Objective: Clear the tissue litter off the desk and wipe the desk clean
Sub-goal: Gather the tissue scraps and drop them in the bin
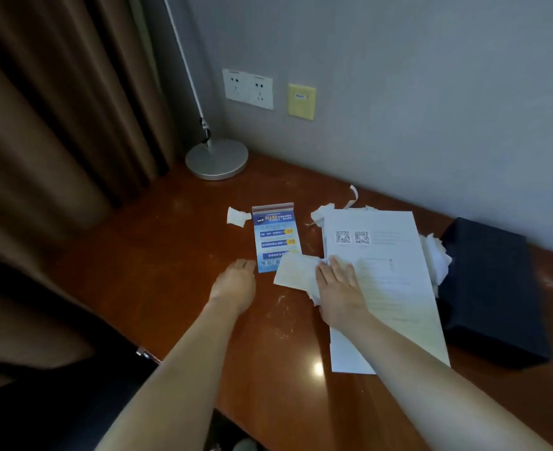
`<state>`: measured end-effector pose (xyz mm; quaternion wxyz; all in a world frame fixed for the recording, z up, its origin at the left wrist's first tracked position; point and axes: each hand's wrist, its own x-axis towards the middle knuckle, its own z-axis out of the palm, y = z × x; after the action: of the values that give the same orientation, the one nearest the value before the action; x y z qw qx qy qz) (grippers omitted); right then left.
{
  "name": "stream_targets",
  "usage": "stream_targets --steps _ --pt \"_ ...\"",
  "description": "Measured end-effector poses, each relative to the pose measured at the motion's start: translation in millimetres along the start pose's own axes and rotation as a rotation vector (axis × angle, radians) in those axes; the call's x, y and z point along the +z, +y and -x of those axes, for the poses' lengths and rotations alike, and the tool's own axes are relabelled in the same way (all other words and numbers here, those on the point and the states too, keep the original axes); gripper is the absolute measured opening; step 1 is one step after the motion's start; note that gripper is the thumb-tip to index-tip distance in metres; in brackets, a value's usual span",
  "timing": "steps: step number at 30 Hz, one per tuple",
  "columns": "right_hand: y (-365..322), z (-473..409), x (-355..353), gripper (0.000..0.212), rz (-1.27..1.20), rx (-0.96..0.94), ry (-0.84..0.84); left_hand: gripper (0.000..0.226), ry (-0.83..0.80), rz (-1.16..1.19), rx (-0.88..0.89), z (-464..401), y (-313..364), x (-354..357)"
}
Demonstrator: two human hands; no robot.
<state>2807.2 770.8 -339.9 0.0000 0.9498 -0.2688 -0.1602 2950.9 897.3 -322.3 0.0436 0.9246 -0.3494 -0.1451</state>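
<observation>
Tissue litter lies scattered on the reddish-brown desk point(177, 255): one scrap point(237, 216) left of a blue leaflet point(275, 236), some pieces point(322, 213) behind a white printed sheet point(379, 271), and a crumpled pile point(437, 260) between the sheet and a black box. My right hand point(338, 283) lies flat, fingers straight, on a white tissue piece point(293, 271) and the sheet's left edge. My left hand point(234, 283) hovers low over the desk just left of the leaflet, fingers loosely extended, holding nothing.
A black box point(493, 294) stands at the right by the wall. A silver lamp base point(217, 159) sits at the back left corner, its pole rising up. Wall sockets point(248, 88) are above. Brown curtains point(57, 125) hang at the left. A dark chair point(57, 402) is at the near left.
</observation>
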Motion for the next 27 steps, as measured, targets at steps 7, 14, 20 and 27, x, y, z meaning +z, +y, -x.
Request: stream_targets --steps 7,14,20,27 --pt "-18.1 -33.9 -12.3 0.046 0.201 0.051 -0.058 0.045 -0.054 -0.007 0.061 -54.8 -39.2 -9.5" --pt "-5.5 -56.5 -14.4 0.024 -0.289 0.112 0.411 0.044 -0.023 0.143 0.046 -100.0 -34.9 -10.9" --pt "34.6 -99.8 -56.8 0.032 -0.478 0.3 0.538 0.055 -0.017 0.164 0.064 -136.3 -25.4 -18.4" --pt "99.6 -146.1 -74.4 0.031 -0.432 0.39 0.404 0.048 -0.092 0.137 -0.037 -171.6 -16.1 -15.8"
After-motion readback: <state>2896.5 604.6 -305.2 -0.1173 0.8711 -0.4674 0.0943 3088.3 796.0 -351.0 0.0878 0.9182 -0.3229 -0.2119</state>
